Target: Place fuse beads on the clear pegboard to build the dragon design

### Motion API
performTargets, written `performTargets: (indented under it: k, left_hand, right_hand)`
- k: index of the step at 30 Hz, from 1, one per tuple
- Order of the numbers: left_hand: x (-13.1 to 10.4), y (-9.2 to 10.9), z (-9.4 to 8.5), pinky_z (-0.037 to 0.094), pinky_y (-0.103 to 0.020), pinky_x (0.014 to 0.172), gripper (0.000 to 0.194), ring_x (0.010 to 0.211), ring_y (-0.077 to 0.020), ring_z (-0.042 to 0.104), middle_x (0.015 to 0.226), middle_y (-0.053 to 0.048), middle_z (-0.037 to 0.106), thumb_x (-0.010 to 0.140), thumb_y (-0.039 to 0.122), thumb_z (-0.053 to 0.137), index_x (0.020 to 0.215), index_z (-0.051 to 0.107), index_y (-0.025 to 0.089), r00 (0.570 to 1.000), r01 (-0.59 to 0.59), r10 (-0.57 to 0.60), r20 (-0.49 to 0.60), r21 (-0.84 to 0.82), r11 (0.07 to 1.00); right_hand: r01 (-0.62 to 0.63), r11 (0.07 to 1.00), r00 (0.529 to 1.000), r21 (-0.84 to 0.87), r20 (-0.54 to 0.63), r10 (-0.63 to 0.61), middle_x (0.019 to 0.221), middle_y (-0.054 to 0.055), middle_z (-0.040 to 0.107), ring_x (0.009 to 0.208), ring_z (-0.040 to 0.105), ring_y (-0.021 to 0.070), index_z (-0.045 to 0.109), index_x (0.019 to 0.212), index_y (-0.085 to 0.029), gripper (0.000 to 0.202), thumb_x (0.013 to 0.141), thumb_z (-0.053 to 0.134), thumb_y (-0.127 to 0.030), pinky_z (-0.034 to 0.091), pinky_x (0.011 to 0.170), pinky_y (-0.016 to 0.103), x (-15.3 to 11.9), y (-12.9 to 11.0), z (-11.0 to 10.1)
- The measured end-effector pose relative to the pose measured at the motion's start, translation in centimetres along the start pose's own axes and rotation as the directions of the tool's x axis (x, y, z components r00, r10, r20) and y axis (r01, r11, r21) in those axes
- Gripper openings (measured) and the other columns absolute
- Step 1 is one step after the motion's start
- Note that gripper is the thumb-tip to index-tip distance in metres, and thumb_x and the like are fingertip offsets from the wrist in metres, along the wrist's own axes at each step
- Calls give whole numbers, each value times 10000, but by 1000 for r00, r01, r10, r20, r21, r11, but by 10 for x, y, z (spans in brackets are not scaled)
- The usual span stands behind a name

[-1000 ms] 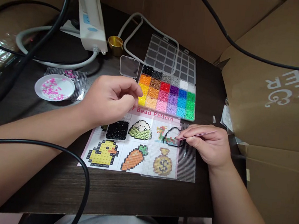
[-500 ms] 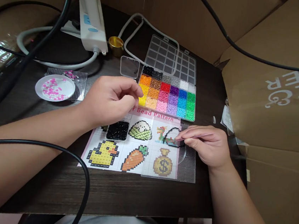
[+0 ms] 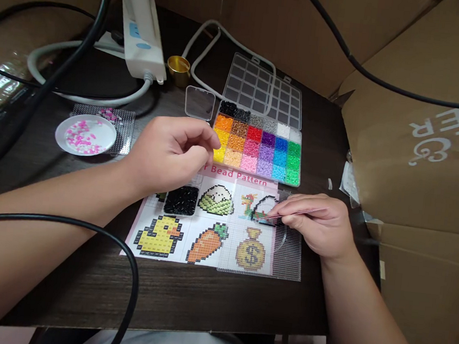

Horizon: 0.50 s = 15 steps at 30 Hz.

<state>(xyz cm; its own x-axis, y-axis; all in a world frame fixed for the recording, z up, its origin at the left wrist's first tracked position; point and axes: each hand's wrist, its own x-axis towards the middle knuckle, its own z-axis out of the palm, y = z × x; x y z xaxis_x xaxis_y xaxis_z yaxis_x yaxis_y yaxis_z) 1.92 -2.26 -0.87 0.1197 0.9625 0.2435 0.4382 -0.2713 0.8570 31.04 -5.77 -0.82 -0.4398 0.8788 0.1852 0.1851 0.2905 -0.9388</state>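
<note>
Bare counter (image 3: 200,295) lies open in front of the pattern sheet (image 3: 202,229). Behind it, the bead box (image 3: 259,148) blocks the way; cardboard boxes (image 3: 427,160) wall the right side.

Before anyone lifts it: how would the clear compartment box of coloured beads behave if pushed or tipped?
The clear compartment box of coloured beads probably slides easily on the dark wooden table. Its hinged lid lies open, so tipping would likely spill and mix beads. Likely light.

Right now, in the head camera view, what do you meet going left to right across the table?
White dish of pink beads → left hand → box of coloured beads → right hand holding tweezers → cardboard box.
</note>
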Motion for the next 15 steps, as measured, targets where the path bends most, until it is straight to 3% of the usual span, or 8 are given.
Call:
performTargets:
  k: [15]
  left_hand:
    - [1,2,0,566,-382,547,175,574,-205,640,628,3,695,693,190,544,742,696,260,1000,10,-10,2,-8,1000]
  right_hand:
    - [15,1000,1000,7,17,-16,827,42,815,715,779,187,838,885,-257,111,830,787,-176,652,641,272,0,0,-1]
